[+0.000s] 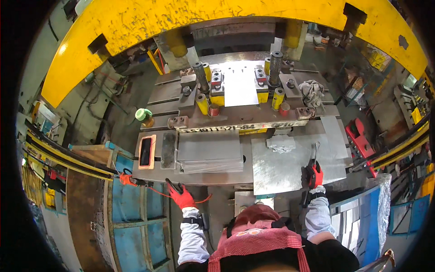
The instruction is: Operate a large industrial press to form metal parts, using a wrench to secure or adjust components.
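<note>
My left hand, in a red glove with dark fingertips, is open at the front edge of the press table. Its fingers stretch toward the near left corner of a stack of grey metal sheets. A thin red cord passes by this hand. My right hand, in a red and black glove, is closed round a slim metal tool with a rounded end; its exact kind is unclear. Both lie over a large shiny metal sheet. Ahead, a bright sheet lies in the die between the guide posts.
A yellow press frame arches over the die. On the table are a phone at left, small flat metal pieces and a grey rag. A green-lidded bottle stands left; a red device is at right.
</note>
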The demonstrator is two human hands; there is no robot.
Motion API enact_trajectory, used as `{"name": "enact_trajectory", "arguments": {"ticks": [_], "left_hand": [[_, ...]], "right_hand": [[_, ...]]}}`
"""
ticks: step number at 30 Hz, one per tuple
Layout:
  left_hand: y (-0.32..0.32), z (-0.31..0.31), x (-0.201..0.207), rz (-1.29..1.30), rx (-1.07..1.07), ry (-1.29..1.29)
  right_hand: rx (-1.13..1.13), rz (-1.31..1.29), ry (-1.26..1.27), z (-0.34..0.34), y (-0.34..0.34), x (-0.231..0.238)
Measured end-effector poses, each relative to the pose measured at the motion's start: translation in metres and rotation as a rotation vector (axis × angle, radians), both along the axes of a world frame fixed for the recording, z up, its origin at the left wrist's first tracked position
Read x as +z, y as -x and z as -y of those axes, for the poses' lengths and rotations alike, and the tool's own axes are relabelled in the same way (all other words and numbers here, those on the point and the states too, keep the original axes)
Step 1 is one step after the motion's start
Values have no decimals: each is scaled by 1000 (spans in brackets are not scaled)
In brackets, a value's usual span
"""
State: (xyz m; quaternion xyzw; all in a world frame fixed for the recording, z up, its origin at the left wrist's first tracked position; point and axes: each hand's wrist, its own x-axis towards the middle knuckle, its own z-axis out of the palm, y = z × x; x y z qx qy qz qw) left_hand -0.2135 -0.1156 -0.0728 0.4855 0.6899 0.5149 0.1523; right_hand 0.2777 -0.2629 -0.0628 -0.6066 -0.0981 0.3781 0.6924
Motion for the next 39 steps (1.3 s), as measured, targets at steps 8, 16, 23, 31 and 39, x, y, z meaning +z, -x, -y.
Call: {"name": "enact_trajectory", "arguments": {"ticks": [8, 16, 23, 31, 39], "left_hand": [[40, -17, -18, -808, -416, 688], [43, -28, -20, -836, -430, 702], [42, -30, -21, -880, -401, 652], [41, -27, -17, -882, -398, 675], [36, -25, -7, -874, -392, 707]], "right_hand": [[-126, 185, -17, -2, -17, -43], [-132, 168, -48, 0, -13, -38], [-118, 165, 13, 1, -17, -40], [-116, 110, -32, 0, -21, -57], [-83, 273, -21, 1, -17, -45]]}}
